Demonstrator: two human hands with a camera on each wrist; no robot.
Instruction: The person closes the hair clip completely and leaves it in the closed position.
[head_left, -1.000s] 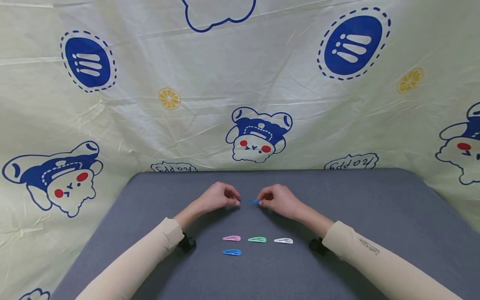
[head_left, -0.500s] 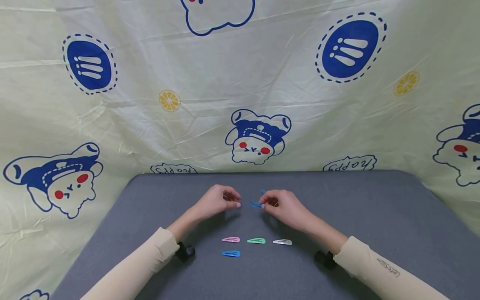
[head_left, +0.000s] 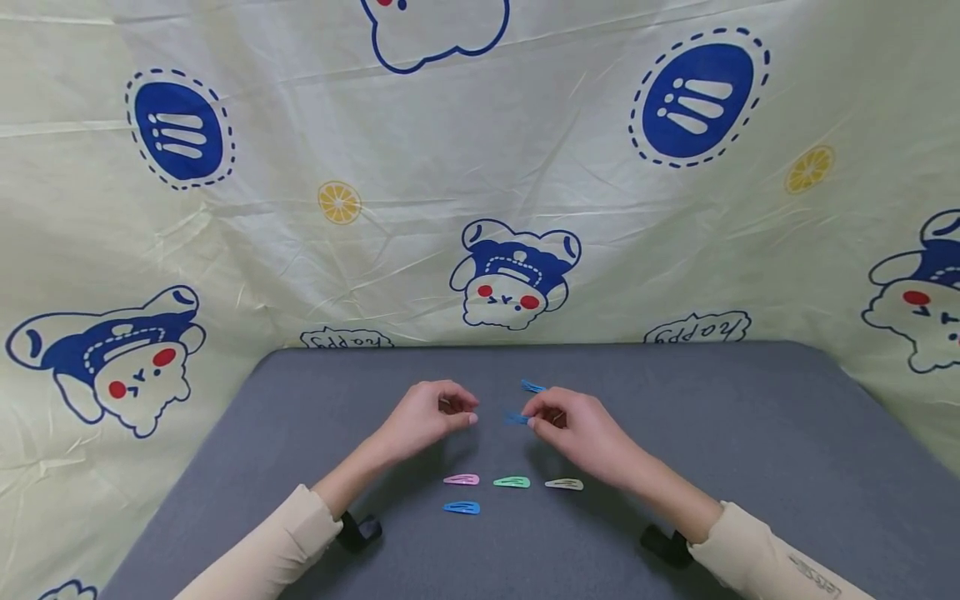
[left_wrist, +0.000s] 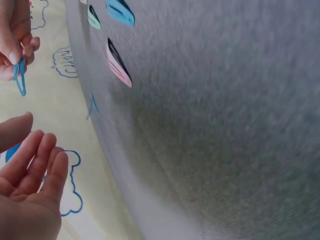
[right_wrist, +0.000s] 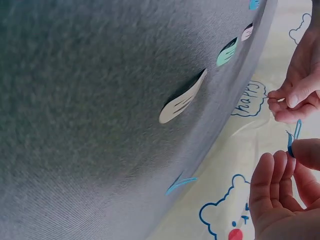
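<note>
My right hand (head_left: 581, 429) pinches the end of a blue snap hair clip (head_left: 516, 419) between thumb and index finger. In the right wrist view that clip (right_wrist: 298, 130) is sprung open, its two parts spread in a narrow V. My left hand (head_left: 426, 418) is a short way to the left, fingers loosely bent and nothing in them; the left wrist view shows the thumb apart from the fingers. Another blue hair clip (head_left: 532, 386), also spread apart, lies on the table just beyond my right hand, which partly covers it in the head view.
Nearer on the grey table (head_left: 300, 433) lie a pink clip (head_left: 461, 480), a green clip (head_left: 512, 482) and a white clip (head_left: 564, 484) in a row. A blue clip (head_left: 462, 507) lies below the pink one. A printed curtain (head_left: 405, 275) hangs behind the table.
Both hands have come slightly nearer and apart, my right hand carrying the blue hair clip with it. The far blue clip, hidden behind the right hand before, now shows.
</note>
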